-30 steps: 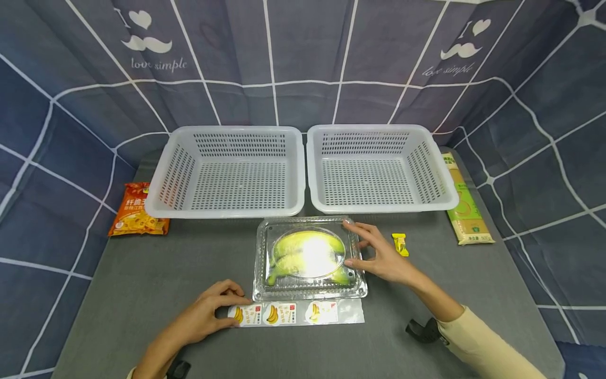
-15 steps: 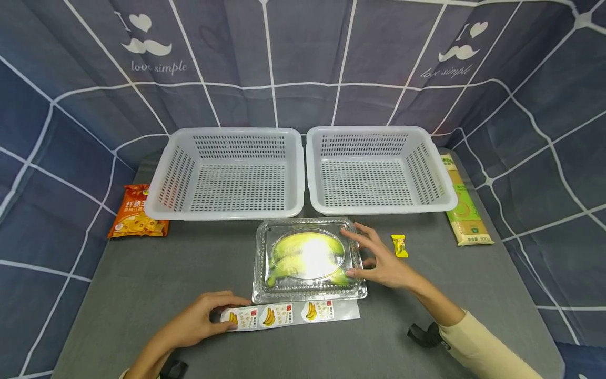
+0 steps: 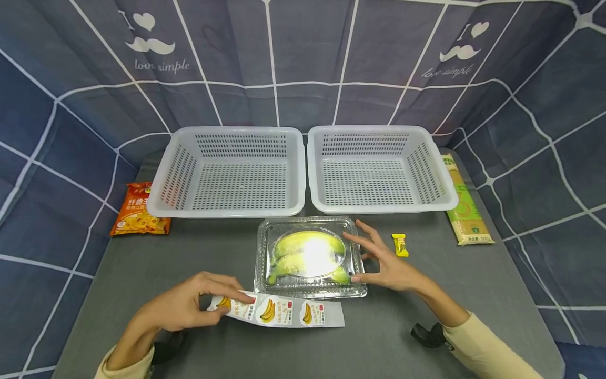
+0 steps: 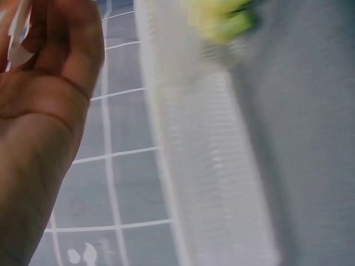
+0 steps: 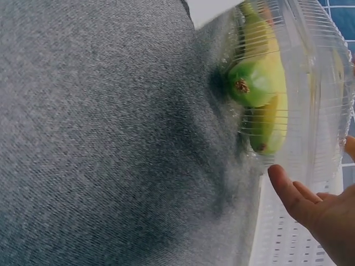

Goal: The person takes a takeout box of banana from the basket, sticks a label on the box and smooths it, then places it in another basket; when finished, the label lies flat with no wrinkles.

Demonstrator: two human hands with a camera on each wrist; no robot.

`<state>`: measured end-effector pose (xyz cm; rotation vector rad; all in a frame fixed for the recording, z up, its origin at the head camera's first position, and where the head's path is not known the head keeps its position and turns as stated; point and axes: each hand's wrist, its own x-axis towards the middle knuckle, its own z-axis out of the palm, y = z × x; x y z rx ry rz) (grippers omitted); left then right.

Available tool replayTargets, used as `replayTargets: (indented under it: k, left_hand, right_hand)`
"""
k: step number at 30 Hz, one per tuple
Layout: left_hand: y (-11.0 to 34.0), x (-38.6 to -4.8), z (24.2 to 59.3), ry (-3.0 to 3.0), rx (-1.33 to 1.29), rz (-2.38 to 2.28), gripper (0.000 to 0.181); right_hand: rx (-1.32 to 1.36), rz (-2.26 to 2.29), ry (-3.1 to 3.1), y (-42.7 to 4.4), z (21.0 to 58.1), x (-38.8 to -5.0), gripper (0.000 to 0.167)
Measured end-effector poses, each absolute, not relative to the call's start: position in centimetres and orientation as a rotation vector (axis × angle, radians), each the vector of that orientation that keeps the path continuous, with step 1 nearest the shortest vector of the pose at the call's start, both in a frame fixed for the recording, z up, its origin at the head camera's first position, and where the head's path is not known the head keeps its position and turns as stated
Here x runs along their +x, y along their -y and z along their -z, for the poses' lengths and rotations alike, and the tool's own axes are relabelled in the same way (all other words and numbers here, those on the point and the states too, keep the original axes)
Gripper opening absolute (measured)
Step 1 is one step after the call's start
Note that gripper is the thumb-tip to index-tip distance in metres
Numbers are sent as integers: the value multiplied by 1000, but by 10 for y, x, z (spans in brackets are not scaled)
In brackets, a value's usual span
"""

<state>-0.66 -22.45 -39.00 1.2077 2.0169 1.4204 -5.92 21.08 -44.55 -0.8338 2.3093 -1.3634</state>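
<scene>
My left hand pinches the left end of a strip of banana stickers, lifted at that end and slanting down to the right. In the left wrist view the left hand is at the upper left, with a bit of the strip showing at its fingers. A closed clear plastic clamshell box with yellow-green bananas inside lies behind the strip. My right hand is at the box's right side, fingers spread and fairly straight, fingertips at its edge. The right wrist view shows that hand beside the bananas.
Two white plastic baskets stand side by side at the back. A small yellow wrapped packet lies right of my right hand. An orange snack bag is at the left and a green-yellow package at the right. Grey cloth covers the table.
My left hand has pulled the sticker strip leftward and raised its left end, turning it away from the box. The right hand has stayed by the box with only a small shift.
</scene>
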Motion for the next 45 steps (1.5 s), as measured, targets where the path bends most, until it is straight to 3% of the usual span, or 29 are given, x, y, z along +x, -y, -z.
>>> replayTargets:
  k: [6,18,24,31,45]
  left_hand:
    - [215,-43,363,-2058,1241,-1292,58]
    - [190,-104,345,-2054,1189,-1209,48]
    - [177,-124,341,-2112,1206,-1161,41]
    - [171,-139,337,-2148,1195,-1147,38]
    - [171,-146,346,-2658,893,-1275,54]
  right_hand:
    - [-898,1286,-2380,-209,440,-60,86]
    - [-1074,1286,-2543,-207,433,-64,67]
    - [-1193,1285,-2423,-195,421,-69,65]
    - [-1256,1114,-2306,-176,414,-69,56]
    - [-986,1583,-2240,-166,415,-79,46]
